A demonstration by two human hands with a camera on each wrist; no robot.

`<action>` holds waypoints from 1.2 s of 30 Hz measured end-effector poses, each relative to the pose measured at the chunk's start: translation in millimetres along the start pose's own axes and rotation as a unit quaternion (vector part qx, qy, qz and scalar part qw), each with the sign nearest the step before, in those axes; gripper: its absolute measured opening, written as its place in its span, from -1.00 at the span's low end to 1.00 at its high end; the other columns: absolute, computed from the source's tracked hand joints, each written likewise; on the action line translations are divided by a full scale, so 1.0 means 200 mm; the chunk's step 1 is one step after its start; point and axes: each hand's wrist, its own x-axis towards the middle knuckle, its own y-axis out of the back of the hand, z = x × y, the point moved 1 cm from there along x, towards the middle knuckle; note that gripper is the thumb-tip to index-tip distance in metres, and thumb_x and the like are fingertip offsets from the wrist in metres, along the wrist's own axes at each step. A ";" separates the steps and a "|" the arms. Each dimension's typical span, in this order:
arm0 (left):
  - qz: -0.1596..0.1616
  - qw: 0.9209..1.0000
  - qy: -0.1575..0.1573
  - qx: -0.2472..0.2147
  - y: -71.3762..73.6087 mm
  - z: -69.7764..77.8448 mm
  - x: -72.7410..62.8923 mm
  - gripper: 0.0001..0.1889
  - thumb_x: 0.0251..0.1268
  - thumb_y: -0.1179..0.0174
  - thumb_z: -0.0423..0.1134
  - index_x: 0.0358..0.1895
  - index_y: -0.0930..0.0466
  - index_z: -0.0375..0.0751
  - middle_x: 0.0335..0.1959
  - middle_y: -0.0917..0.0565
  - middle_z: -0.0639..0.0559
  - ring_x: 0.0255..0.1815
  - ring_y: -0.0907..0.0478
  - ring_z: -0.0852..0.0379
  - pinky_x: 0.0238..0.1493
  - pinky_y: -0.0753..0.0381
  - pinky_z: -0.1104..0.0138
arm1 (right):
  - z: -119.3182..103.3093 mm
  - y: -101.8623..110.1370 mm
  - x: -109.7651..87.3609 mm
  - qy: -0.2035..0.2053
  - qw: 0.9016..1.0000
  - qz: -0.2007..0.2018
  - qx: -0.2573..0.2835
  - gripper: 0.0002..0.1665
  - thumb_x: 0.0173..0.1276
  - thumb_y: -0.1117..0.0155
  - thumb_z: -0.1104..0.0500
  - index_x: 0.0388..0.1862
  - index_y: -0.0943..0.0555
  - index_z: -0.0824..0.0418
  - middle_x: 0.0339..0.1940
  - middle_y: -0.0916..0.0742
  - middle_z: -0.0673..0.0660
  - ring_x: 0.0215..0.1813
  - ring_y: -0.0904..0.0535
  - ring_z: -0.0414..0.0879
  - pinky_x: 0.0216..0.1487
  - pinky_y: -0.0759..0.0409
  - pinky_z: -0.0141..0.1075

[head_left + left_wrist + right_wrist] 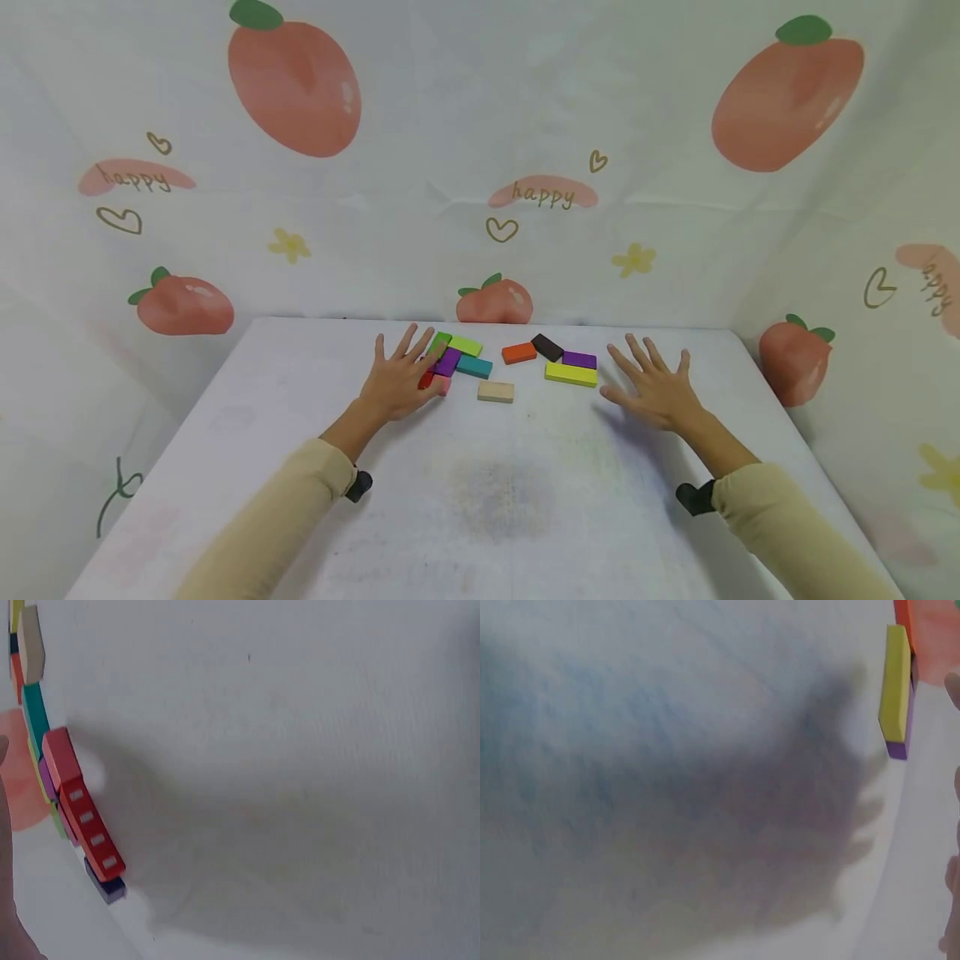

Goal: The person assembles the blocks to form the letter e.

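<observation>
Overall, left hand [396, 387] and right hand [658, 396] splayed, empty; left partly hides red block [91, 828]; beige block [496, 392] between

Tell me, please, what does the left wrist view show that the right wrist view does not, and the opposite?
Only the left wrist view shows the wooden block, the teal block, the pink block, the red block with pale squares and an edge of the left hand.

Only the right wrist view shows parts of the right hand and a shadow with distinct finger shapes.

Both share the yellow block, the orange block, the white tabletop and part of a printed fruit.
</observation>
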 end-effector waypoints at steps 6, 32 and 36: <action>-0.011 1.000 -0.027 -0.011 -0.03 0.07 0.01 -0.26 0.39 0.07 0.32 0.57 -0.15 0.16 0.61 -0.08 -0.03 0.62 0.16 -0.14 0.39 0.11 -0.39 | -0.06 -0.04 0.00 0.048 0.998 -0.020 0.021 -0.05 0.44 0.04 -0.39 0.62 -0.10 0.09 0.63 -0.06 0.27 0.59 0.01 0.30 0.38 0.24 0.46; -0.086 0.986 -0.137 -0.049 -0.09 0.27 -0.01 -0.28 0.47 0.14 0.29 0.59 -0.07 0.11 0.60 -0.09 0.09 0.62 0.09 -0.07 0.44 0.21 -0.33 | -0.16 -0.13 0.02 0.114 0.992 -0.050 0.035 -0.06 0.42 -0.07 -0.31 0.57 -0.19 0.22 0.58 -0.25 0.24 0.57 -0.12 0.18 0.51 0.01 0.21; -0.081 0.985 -0.143 -0.054 -0.11 0.27 -0.02 -0.27 0.47 0.11 0.27 0.60 -0.06 0.08 0.60 -0.10 0.07 0.61 0.07 -0.09 0.44 0.24 -0.33 | -0.16 -0.13 0.01 0.111 0.992 -0.054 0.041 -0.05 0.41 -0.08 -0.31 0.57 -0.19 0.23 0.57 -0.26 0.25 0.57 -0.13 0.18 0.50 0.00 0.24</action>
